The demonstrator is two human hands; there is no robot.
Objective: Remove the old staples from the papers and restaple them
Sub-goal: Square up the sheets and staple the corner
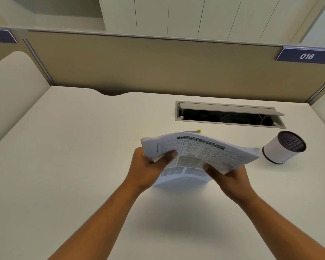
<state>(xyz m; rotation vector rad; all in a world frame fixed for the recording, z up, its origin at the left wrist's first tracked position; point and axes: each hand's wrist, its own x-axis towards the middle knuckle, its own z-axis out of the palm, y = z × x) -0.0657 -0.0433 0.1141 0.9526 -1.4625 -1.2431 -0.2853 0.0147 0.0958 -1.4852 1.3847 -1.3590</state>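
Observation:
A thick stack of printed papers [197, 152] is held above the cream desk [73, 166], bowed upward in the middle, with a dark title bar at its far edge. My left hand [150, 166] grips its left side, thumb on top. My right hand [227, 175] grips the lower right side, thumb on the top sheet. Just behind the stack's far edge a small yellow-tipped object [195, 131] pokes out, mostly hidden. No staples can be made out.
A white cylindrical container with a dark mesh top [283, 147] lies tilted at the right. A cable slot with a raised flap [229, 114] is set into the desk's rear. A beige partition [158, 68] with a "016" label [306, 56] closes off the back.

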